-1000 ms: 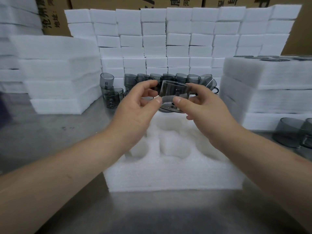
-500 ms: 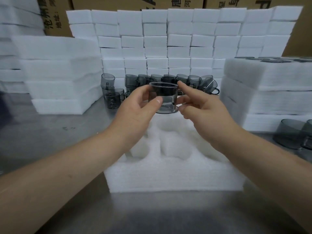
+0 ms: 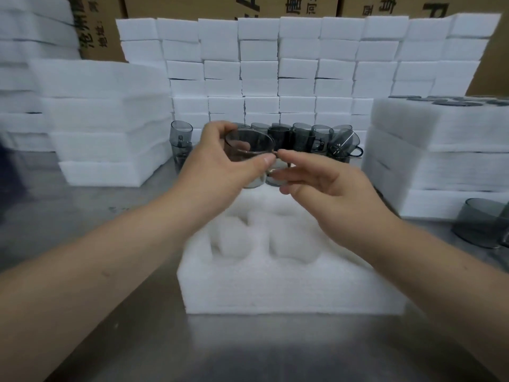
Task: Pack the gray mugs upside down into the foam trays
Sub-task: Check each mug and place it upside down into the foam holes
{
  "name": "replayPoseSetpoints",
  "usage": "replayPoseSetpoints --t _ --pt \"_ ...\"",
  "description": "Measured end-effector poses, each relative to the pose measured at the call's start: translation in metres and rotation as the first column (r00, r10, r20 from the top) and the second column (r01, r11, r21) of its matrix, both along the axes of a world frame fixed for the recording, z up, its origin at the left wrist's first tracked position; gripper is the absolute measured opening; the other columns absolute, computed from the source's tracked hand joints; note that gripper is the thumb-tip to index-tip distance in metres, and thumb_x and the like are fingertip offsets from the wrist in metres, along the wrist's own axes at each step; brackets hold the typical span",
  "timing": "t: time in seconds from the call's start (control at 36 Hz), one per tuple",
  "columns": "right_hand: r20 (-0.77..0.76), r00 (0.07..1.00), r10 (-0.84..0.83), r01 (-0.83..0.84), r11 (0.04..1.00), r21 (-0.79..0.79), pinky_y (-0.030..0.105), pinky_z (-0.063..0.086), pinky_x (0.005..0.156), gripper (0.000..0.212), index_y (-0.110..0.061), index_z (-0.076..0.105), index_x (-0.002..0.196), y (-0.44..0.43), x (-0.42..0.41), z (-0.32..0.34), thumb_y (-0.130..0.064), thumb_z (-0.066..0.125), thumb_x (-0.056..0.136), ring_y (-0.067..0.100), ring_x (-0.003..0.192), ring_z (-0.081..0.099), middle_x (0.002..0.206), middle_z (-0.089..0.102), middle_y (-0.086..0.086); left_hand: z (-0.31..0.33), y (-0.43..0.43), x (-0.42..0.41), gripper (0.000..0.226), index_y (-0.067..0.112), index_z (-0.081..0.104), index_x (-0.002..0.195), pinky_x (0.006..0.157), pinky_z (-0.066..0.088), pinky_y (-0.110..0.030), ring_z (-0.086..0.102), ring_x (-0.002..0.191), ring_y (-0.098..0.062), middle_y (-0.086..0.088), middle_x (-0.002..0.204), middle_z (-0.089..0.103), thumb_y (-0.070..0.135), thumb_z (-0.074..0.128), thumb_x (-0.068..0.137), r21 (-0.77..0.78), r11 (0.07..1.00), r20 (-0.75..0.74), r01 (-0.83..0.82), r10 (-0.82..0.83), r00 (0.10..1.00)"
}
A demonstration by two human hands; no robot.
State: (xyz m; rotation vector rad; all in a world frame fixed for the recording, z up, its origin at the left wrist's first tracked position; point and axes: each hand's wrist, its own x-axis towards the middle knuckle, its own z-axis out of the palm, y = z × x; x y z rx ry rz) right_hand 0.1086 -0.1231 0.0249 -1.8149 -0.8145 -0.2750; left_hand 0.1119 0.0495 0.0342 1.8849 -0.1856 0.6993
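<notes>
My left hand (image 3: 220, 166) grips a transparent gray mug (image 3: 249, 146) with thumb and fingers round its wall, mouth tilted up and toward me, above the far edge of the white foam tray (image 3: 289, 288). My right hand (image 3: 325, 188) is just right of the mug, fingers loosely extended, fingertips near the mug's handle side; whether they touch it is unclear. The tray's round pockets in view hold no mugs. A row of gray mugs (image 3: 316, 139) stands behind the hands.
Stacks of white foam trays (image 3: 110, 128) stand at the left, small foam blocks (image 3: 297, 70) form a wall at the back, and a foam stack (image 3: 440, 161) topped with packed mugs is on the right. More mugs (image 3: 482, 224) sit at the right edge on the steel table (image 3: 82, 216).
The mug went from both hands to my left hand alone and tipped from lying sideways to mouth-up. My right hand let go and dropped slightly to the right.
</notes>
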Motion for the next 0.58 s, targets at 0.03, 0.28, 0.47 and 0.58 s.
replayPoseSetpoints --t 0.03,0.28,0.47,0.58 --pt "-0.001 1.000 -0.007 0.007 1.000 0.017 0.027 0.048 0.089 0.049 -0.049 0.056 0.099 0.000 0.000 0.000 -0.002 0.053 0.087 0.002 0.093 0.063 0.095 0.070 -0.015 0.006 0.005 0.001 0.055 0.031 0.042 0.107 0.069 0.047 -0.019 0.061 0.084 -0.001 0.011 0.104 0.061 0.035 0.081 0.068 -0.012 1.000 -0.011 0.007 -0.008 1.000" --pt "-0.156 0.982 -0.106 0.076 0.979 -0.187 0.031 0.050 0.085 0.023 -0.030 0.067 0.105 0.003 0.004 -0.002 -0.020 0.056 0.087 0.015 0.089 0.064 0.091 0.070 -0.013 0.027 0.050 0.006 0.022 0.035 0.063 0.089 0.064 0.045 -0.013 0.058 0.068 0.003 0.014 0.084 0.063 0.039 0.072 0.069 0.079 0.994 -0.190 0.074 -0.058 0.980" --pt "-0.150 0.980 -0.131 0.100 0.975 -0.197 0.034 0.051 0.082 0.024 -0.029 0.067 0.107 0.003 0.004 -0.002 -0.021 0.057 0.088 0.016 0.088 0.063 0.091 0.069 -0.013 0.026 0.051 0.002 0.059 0.032 0.060 0.110 0.089 0.043 -0.019 0.060 0.092 0.001 0.013 0.098 0.066 0.043 0.071 0.053 0.342 0.893 -0.465 0.293 -0.111 0.879" --pt "-0.160 0.980 -0.120 0.080 0.968 -0.237 0.040 0.051 0.085 0.017 -0.038 0.064 0.091 0.004 0.004 -0.002 -0.024 0.056 0.087 0.022 0.089 0.064 0.091 0.070 -0.010 0.024 0.051 -0.001 0.048 0.042 0.055 0.104 0.079 0.040 -0.010 0.061 0.090 0.010 0.018 0.091 0.069 0.035 0.067 0.058 0.298 0.877 -0.512 0.376 -0.185 0.838"
